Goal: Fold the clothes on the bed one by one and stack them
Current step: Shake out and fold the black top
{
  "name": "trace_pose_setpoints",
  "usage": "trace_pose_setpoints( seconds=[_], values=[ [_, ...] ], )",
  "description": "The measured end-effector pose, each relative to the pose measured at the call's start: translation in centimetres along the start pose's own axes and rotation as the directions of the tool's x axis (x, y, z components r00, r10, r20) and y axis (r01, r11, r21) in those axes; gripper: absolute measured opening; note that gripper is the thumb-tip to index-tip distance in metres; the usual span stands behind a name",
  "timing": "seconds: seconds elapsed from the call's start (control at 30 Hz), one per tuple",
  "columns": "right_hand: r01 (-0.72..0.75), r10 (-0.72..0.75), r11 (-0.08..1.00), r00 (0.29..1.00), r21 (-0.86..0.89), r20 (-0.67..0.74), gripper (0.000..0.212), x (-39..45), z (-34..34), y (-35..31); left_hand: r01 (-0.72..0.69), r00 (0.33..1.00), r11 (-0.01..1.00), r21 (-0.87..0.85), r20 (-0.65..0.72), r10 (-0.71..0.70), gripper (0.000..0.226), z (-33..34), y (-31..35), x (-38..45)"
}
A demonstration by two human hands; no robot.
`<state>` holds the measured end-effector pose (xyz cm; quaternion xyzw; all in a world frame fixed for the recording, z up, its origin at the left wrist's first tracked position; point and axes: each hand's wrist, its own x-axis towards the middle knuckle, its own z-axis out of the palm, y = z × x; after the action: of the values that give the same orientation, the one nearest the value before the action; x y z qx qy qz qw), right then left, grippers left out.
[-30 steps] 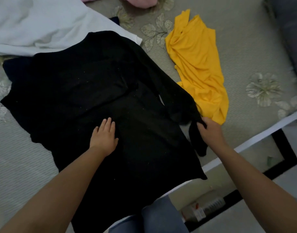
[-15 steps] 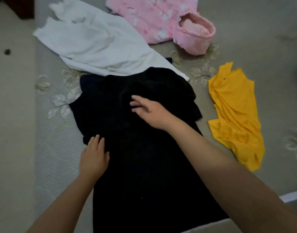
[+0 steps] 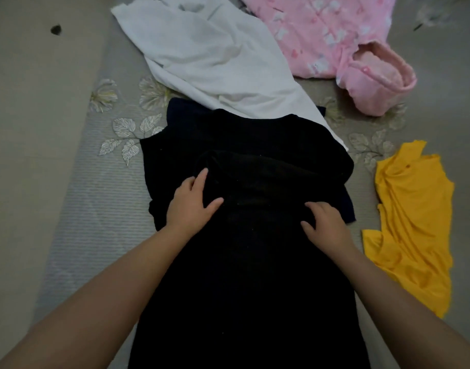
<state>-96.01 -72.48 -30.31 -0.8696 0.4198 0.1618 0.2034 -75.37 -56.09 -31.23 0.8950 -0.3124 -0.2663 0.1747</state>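
A black garment (image 3: 255, 262) lies spread lengthwise on the bed sheet (image 3: 95, 209), its right sleeve folded across the chest. My left hand (image 3: 191, 203) rests flat on the left part of that fold, fingers straight and thumb spread. On the fold's right side my right hand (image 3: 324, 227) presses down, its fingertips partly lost in the dark cloth. A white garment (image 3: 215, 57) lies crumpled beyond the black one and touches its top edge. Farther right are a pink patterned garment (image 3: 335, 35) and a yellow garment (image 3: 415, 230).
A dark navy cloth (image 3: 183, 110) peeks out from under the black garment at its top left. The sheet carries leaf prints (image 3: 127, 139). A plain beige surface (image 3: 29, 129) with a small dark spot (image 3: 55, 29) runs along the left.
My right hand carried the black sleeve from the bed's edge across the garment, then drew back to the right side. My left hand slid up onto the fold. The view tilted toward the bed's far side.
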Motion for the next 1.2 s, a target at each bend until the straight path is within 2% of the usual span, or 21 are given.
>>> trace_pose_setpoints(
  seconds=[0.07,0.13,0.2,0.27,0.3,0.37,0.4,0.47,0.53,0.57,0.6,0.67,0.73,0.77,0.8,0.87,0.9,0.97,1.07,1.17,1.2],
  values=[
    [-0.002,0.012,0.977,0.999,-0.212,0.047,0.057,0.8,0.1,0.2,0.180,0.983,0.967,-0.180,-0.011,-0.185,0.088,0.6,1.5,1.8],
    [-0.018,0.033,0.934,0.999,-0.356,0.037,0.056,1.5,0.4,0.1,0.260,0.966,0.961,-0.094,0.005,-0.260,0.086,1.1,2.1,3.1],
    [-0.053,0.059,0.916,0.998,-0.398,0.001,0.050,2.5,1.1,0.2,0.256,0.967,0.966,0.036,-0.012,-0.255,0.060,1.4,1.5,4.1],
    [-0.071,0.075,0.919,0.997,-0.387,-0.007,0.044,3.3,1.5,0.4,0.211,0.976,0.977,-0.024,-0.053,-0.212,0.028,1.1,0.7,4.9],
    [-0.072,0.071,0.925,0.997,-0.374,-0.015,0.041,3.7,1.6,0.7,0.170,0.981,0.981,-0.098,-0.076,-0.177,0.021,0.8,0.3,5.2],
    [-0.068,0.058,0.934,0.998,-0.350,-0.040,0.031,4.1,1.3,1.3,0.004,0.976,0.988,-0.153,-0.216,-0.037,0.023,-0.4,-0.5,5.3],
    [-0.060,0.048,0.937,0.998,-0.343,-0.043,0.024,4.0,1.1,1.5,-0.122,0.941,0.986,-0.112,-0.331,0.079,0.024,-1.3,-0.9,5.2],
    [-0.043,0.038,0.943,0.999,-0.329,-0.022,0.018,3.7,0.8,2.1,-0.377,0.799,0.923,0.081,-0.475,0.368,0.025,-3.2,-2.0,4.8],
    [-0.039,0.055,0.938,0.998,-0.344,0.037,0.019,2.9,0.6,2.5,-0.492,0.684,0.813,0.311,-0.440,0.582,0.021,-4.1,-4.2,3.9],
    [-0.032,0.054,0.935,0.997,-0.354,0.054,0.019,2.5,0.5,2.7,-0.499,0.675,0.775,0.389,-0.387,0.628,0.020,-3.8,-5.8,3.1],
    [-0.032,0.055,0.932,0.997,-0.360,0.054,0.019,2.2,0.5,2.7,-0.494,0.700,0.757,0.428,-0.320,0.638,0.022,-3.2,-7.5,2.2],
    [0.008,-0.002,0.942,1.000,-0.336,0.019,0.019,1.6,0.4,2.5,-0.453,0.802,0.770,0.450,-0.172,0.572,0.033,-0.9,-10.8,-0.4],
    [0.150,-0.188,0.955,0.973,-0.256,-0.132,0.022,1.4,0.6,2.6,-0.402,0.889,0.820,0.407,-0.040,0.456,0.046,1.2,-12.6,-3.0],
    [0.213,-0.262,0.951,0.940,-0.224,-0.220,0.026,1.5,0.4,2.5,-0.348,0.925,0.864,0.363,-0.016,0.379,0.049,1.6,-12.5,-3.8],
    [0.253,-0.307,0.944,0.909,-0.213,-0.282,0.030,2.0,0.1,2.5,-0.265,0.959,0.924,0.278,-0.023,0.282,0.048,1.4,-11.7,-4.0],
    [0.266,-0.327,0.940,0.878,-0.212,-0.349,0.034,3.6,-1.1,2.0,-0.116,0.981,0.988,0.103,-0.142,0.130,0.045,0.6,-9.5,-3.4],
    [0.255,-0.317,0.945,0.864,-0.204,-0.391,0.033,4.6,-1.7,1.7,-0.088,0.976,0.994,0.068,-0.193,0.100,0.046,0.1,-8.5,-2.8],
    [0.220,-0.269,0.962,0.866,-0.162,-0.421,0.033,6.2,-2.3,1.2,-0.134,0.955,0.988,0.080,-0.254,0.150,0.046,-0.6,-7.0,-0.9],
    [0.162,-0.206,0.970,0.944,-0.180,-0.258,0.033,7.6,-3.4,-0.1,-0.186,0.954,0.966,0.178,-0.202,0.221,0.041,-0.5,-5.6,1.6],
    [0.154,-0.161,0.916,0.987,-0.371,0.012,0.035,7.2,-3.5,-0.4,-0.213,0.957,0.911,0.352,-0.114,0.268,0.049,0.3,-5.4,3.1],
    [0.167,-0.154,0.879,0.986,-0.446,0.065,0.035,6.7,-3.5,-0.5,-0.197,0.968,0.906,0.376,-0.074,0.241,0.050,0.4,-5.2,3.1]
  ],
)
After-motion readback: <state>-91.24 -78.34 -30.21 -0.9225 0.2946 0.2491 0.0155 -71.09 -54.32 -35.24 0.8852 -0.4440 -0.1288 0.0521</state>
